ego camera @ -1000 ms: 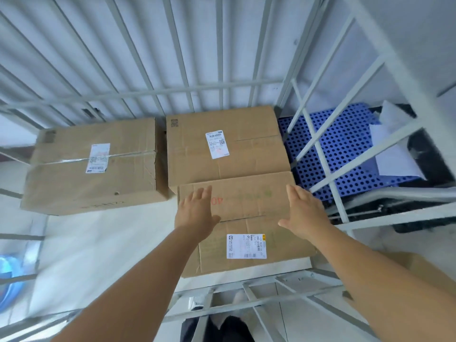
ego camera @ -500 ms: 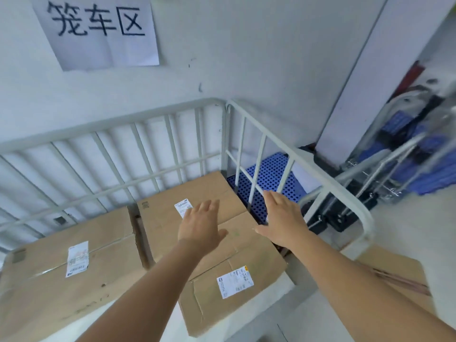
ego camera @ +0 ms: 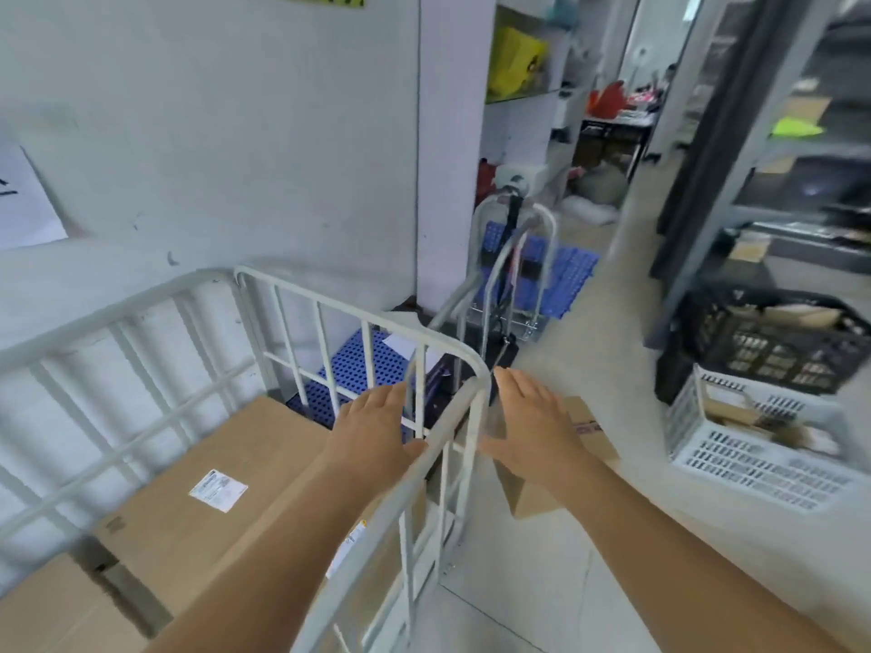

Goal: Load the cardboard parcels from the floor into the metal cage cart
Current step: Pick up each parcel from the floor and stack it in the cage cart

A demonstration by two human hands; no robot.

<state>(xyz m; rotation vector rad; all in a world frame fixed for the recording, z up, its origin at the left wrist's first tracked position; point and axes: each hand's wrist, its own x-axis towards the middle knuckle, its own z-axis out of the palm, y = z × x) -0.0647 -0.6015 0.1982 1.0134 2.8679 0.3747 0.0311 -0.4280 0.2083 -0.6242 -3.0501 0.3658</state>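
The white metal cage cart (ego camera: 330,308) fills the lower left. Inside it lie cardboard parcels: one with a white label (ego camera: 245,459) and another at the bottom left corner (ego camera: 47,610). My left hand (ego camera: 377,426) hovers flat and empty above the cart's right rail. Outside the rail, my right hand (ego camera: 532,421) is spread open, holding nothing. Beneath my right hand a cardboard parcel (ego camera: 589,431) lies on the floor beside the cart.
A folded hand trolley (ego camera: 513,266) and blue perforated panels (ego camera: 565,275) lean against the white pillar behind the cart. A white plastic crate (ego camera: 754,459) and a black crate (ego camera: 773,341) stand on the floor at right, below metal shelving (ego camera: 735,148).
My view has swung up and to the right, away from the parcels in the cart. Both hands have lifted off the parcel and moved right; my right hand is now outside the rail.
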